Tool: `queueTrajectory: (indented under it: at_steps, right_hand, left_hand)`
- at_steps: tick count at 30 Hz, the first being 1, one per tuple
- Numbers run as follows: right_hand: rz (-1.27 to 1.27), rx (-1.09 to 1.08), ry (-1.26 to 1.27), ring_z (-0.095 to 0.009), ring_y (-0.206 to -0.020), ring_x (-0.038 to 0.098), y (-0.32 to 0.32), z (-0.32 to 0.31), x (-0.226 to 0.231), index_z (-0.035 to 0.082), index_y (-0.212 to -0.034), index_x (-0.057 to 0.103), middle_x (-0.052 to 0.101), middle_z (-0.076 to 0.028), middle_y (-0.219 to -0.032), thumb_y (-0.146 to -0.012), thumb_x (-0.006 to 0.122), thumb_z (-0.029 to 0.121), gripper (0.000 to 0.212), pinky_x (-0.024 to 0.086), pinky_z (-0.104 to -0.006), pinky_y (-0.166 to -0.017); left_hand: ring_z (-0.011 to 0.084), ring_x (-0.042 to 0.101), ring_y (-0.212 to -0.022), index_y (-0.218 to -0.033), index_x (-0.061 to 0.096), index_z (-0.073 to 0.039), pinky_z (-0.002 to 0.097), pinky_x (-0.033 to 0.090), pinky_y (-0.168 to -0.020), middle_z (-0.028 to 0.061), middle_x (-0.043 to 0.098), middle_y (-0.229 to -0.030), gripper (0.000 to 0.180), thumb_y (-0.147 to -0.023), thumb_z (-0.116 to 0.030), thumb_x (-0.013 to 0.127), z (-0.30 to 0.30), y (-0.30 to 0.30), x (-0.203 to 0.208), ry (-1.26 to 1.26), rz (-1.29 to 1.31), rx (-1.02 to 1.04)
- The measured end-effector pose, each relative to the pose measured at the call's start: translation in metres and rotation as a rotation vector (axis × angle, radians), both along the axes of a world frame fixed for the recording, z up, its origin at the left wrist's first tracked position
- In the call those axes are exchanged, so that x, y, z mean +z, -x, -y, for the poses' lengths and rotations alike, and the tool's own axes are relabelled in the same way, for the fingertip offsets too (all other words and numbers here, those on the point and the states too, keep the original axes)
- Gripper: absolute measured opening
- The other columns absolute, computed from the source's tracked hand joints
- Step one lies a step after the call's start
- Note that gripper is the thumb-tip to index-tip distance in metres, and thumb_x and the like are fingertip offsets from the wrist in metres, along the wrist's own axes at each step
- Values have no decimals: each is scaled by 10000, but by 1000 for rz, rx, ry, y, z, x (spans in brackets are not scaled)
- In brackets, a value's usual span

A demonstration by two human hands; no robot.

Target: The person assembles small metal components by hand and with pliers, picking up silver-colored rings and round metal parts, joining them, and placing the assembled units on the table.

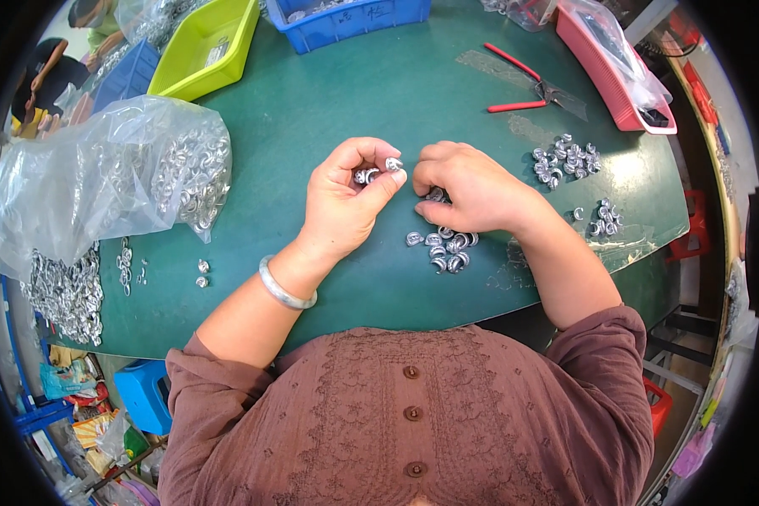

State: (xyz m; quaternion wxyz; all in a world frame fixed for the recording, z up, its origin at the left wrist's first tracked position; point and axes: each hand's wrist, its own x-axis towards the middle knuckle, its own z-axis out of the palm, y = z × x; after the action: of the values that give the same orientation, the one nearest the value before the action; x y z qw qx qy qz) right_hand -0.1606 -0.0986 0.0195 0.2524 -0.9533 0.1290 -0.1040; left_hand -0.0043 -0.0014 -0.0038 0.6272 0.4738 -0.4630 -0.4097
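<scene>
My left hand (pixel 337 202), with a pale bangle (pixel 287 287) on the wrist, is closed. Between its thumb and forefinger it pinches a small silver metal piece (pixel 393 164), and more pieces (pixel 365 175) sit inside the curled fingers. Close beside it on the right, my right hand (pixel 476 185) is curled, its fingertips hidden; dark silver curved pieces (pixel 437 196) show between its fingers and thumb. Just below that hand a loose heap of C-shaped silver pieces (pixel 451 250) lies on the green table (pixel 354 93).
At left are a clear plastic bag (pixel 101 169) of metal parts, a chain pile (pixel 63 295) and two small pieces (pixel 202 274). Further away stand a lime tray (pixel 202 51), a blue bin (pixel 346 25) and a pink basket (pixel 616 76). Red-handled pliers (pixel 531 88) lie near more pieces (pixel 569 158).
</scene>
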Motion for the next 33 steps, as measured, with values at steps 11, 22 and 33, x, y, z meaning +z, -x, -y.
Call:
queueTrajectory:
  at_steps: [11,22,33]
  right_hand:
    - [-37,39,-99,-293,-752,524,6,8,2,24,-742,558,511,-119,-763,-700,550,52,51,431,-363,-664]
    - [-33,28,-119,-296,-757,532,6,8,1,25,-693,548,525,-117,-758,-702,527,41,28,437,-361,-674]
    - [-18,44,-100,-296,-739,535,5,9,-2,33,-716,541,527,-110,-743,-705,547,40,14,437,-367,-655]
  left_hand:
    - [49,459,-587,-890,515,-51,170,368,-494,37,567,-799,117,-796,9,550,0,-1,7,-107,-249,-76]
    - [33,466,-653,-1004,516,-45,162,381,-545,12,541,-835,228,-790,2,581,2,0,-3,14,26,18]
    - [48,474,-706,-1147,484,-39,175,406,-618,6,521,-845,452,-728,47,630,0,-3,-2,119,317,65]
